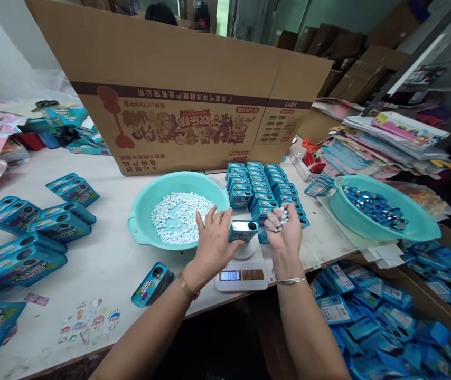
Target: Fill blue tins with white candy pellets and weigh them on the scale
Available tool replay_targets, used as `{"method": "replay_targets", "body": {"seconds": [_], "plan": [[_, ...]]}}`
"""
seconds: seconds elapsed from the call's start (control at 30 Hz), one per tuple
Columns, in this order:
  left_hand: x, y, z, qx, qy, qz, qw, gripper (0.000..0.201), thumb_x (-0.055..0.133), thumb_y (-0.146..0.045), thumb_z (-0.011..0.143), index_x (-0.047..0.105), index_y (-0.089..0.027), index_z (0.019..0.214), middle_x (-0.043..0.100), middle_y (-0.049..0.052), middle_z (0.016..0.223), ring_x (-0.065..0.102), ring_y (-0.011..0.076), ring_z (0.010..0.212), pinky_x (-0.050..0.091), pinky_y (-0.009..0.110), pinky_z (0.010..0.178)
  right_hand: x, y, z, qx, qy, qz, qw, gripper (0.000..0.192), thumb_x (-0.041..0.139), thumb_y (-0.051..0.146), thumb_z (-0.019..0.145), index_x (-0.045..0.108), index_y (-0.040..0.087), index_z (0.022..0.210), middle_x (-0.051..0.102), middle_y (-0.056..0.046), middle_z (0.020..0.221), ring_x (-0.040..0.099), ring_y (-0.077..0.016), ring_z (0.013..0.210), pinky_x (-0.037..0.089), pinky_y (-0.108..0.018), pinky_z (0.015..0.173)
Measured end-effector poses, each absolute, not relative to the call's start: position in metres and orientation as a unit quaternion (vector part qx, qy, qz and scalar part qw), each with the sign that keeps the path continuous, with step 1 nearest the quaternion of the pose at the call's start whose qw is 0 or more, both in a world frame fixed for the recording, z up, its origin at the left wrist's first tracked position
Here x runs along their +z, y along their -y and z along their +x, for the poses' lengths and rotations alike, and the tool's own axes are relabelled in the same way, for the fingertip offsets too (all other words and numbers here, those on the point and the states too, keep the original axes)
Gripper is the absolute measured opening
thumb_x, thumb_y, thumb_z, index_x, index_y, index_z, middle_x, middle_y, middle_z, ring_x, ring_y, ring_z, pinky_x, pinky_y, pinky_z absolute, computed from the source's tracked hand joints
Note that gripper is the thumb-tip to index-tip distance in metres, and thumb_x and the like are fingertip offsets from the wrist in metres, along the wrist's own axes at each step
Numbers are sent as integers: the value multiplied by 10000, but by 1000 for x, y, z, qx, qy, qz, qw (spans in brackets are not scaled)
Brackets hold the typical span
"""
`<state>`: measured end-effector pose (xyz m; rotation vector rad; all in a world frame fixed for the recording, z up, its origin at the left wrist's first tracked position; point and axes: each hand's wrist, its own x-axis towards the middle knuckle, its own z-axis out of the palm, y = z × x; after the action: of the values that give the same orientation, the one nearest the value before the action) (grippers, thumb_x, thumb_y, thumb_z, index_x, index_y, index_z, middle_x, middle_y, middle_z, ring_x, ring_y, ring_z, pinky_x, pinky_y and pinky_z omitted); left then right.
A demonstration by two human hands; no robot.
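Note:
My left hand [212,244] grips a small blue tin [243,230] that sits open on a white digital scale [242,271] reading 13.50. My right hand [283,228] hovers just right of the tin, closed on a handful of small white tablets [283,215]. Behind my left hand, a teal basin [140,221] holds a heap of the same white tablets [180,216]. Rows of filled blue tins [263,190] stand stacked behind the scale.
A second teal basin [419,224] at right holds dark blue lids. A large cardboard sheet [178,89] stands upright at the back. Blue boxes [23,232] lie at left, one [152,285] near my left wrist; blue packets [372,316] fill a carton at lower right.

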<state>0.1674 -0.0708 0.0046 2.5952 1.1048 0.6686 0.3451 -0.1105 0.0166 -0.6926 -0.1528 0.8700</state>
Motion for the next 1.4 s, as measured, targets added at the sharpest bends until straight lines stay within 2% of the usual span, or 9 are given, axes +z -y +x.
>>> {"method": "replay_targets", "body": {"seconds": [0.13,0.27,0.43,0.63,0.87,1.03,1.2,1.3,1.4], "plan": [[-1,66,197,220,-354,898,140,547,709,-380,806,518,-194,1284,615,112,1246,393,360,1344,98,675,1150,16,86,329,355,101,-396,841,338,636,491,839,469,213,743,403,103,518,299,-34,355,221,-151,327],[-7,61,216,207,-341,905,149,343,690,-351,818,616,-213,1123,658,91,1116,429,326,1309,84,659,1155,14,78,322,308,130,-446,831,406,646,577,791,477,212,731,422,93,525,397,-55,405,344,-177,395],[-13,58,223,208,-340,902,162,260,665,-347,836,654,-221,1063,676,74,1046,478,302,1252,84,643,1160,11,81,321,288,161,-452,829,391,662,553,770,474,216,709,444,77,546,466,-82,460,399,-210,448],[-16,57,224,227,-344,893,182,261,679,-364,827,668,-229,1050,679,66,1027,504,295,1222,100,642,1155,10,84,319,276,171,-456,829,350,659,461,772,453,214,634,447,67,538,449,-86,461,411,-221,465],[-17,56,224,227,-344,890,197,268,686,-368,820,670,-221,1044,687,67,1024,501,306,1217,96,646,1151,7,86,320,297,171,-451,824,391,628,412,787,403,212,537,430,50,523,475,-97,503,441,-231,516],[-17,56,226,233,-347,887,199,239,675,-354,822,675,-214,1016,685,60,1015,514,290,1190,68,632,1162,6,86,320,282,174,-457,825,382,609,400,806,394,215,550,402,59,534,433,-82,475,403,-215,480],[-13,55,224,225,-342,889,205,298,696,-369,802,682,-198,1046,677,77,1032,507,307,1197,80,620,1167,7,86,320,284,172,-453,827,352,591,412,840,414,212,610,378,73,555,401,-69,460,382,-197,463],[-11,55,220,220,-341,891,202,413,716,-399,787,651,-188,1136,657,97,1117,464,320,1253,92,603,1173,7,86,322,290,149,-452,830,324,588,406,841,436,210,634,380,77,552,361,-63,446,355,-184,436],[-9,56,216,215,-344,892,197,511,728,-429,778,607,-187,1211,635,99,1173,426,326,1294,100,600,1173,7,86,321,283,157,-466,824,296,608,399,828,465,209,653,419,71,556,391,-67,456,371,-184,442]]}}
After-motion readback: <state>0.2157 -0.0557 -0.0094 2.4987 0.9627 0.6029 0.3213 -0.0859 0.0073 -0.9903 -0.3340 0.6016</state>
